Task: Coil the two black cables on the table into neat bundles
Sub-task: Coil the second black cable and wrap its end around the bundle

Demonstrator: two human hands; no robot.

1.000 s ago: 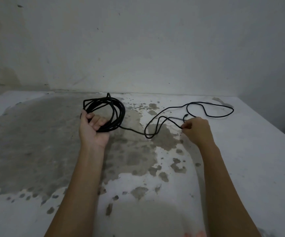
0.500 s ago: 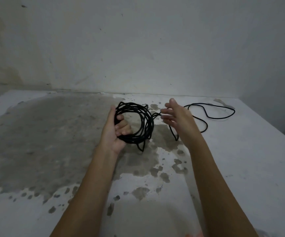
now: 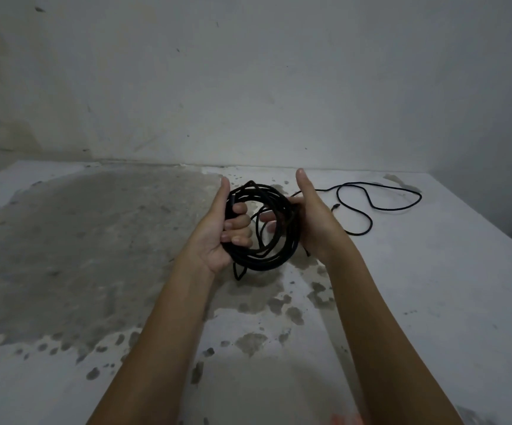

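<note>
A thick black cable coil [image 3: 274, 259] hangs between both hands above the table's middle. My left hand [image 3: 218, 231] grips the coil's left side, fingers curled through the loops, thumb pointing up. My right hand [image 3: 314, 222] cups the coil's right side with its fingers reaching inside the ring. A short tail droops below the coil. A thin black cable [image 3: 380, 207] lies loose on the table to the right, looping toward the back right corner, its plug end near my right wrist.
The white table [image 3: 432, 302] has a large grey worn patch [image 3: 70, 240] on its left half and scattered spots in the middle. A plain wall rises behind the table. The table's right edge runs diagonally at far right.
Both hands came together at the centre. My right hand, open beside the coil half a second ago, now holds the coil's right side. The thin cable's near loop lies left behind on the table.
</note>
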